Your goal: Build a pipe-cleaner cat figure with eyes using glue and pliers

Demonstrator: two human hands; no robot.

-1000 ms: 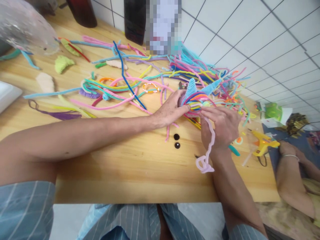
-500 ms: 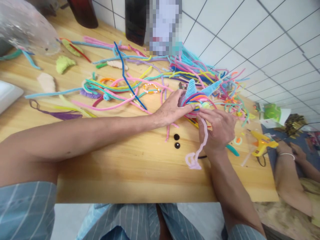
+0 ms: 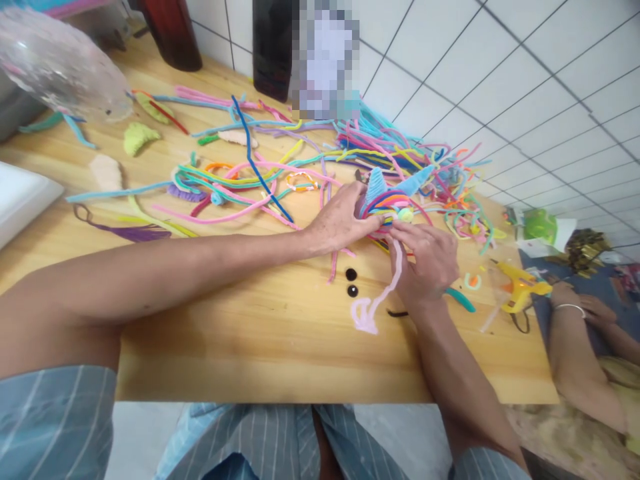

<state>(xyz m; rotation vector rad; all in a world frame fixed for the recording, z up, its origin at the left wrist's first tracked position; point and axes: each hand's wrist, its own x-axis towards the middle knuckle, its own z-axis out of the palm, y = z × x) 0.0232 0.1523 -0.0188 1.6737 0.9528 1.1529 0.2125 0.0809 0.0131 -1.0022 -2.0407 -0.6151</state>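
Note:
My left hand is closed around the side of a colourful pipe-cleaner figure with blue pointed pieces on top and rainbow strands across it. The fingers of my right hand are pinched together against the figure's near side, holding a pale pink pipe cleaner. Its lower end hangs free, bent into a loop above the tabletop. Where its upper end meets the figure is hidden by my fingers. Two round black pieces lie on the wood just to the left.
Many loose pipe cleaners spread over the back of the wooden table. A yellow glue gun lies at the right, near another person's arm. A purple tassel and a clear plastic bag are at the left.
My right hand has shifted slightly left, and the looped end of the pale pink pipe cleaner has swung left. My left hand keeps its grip on the figure.

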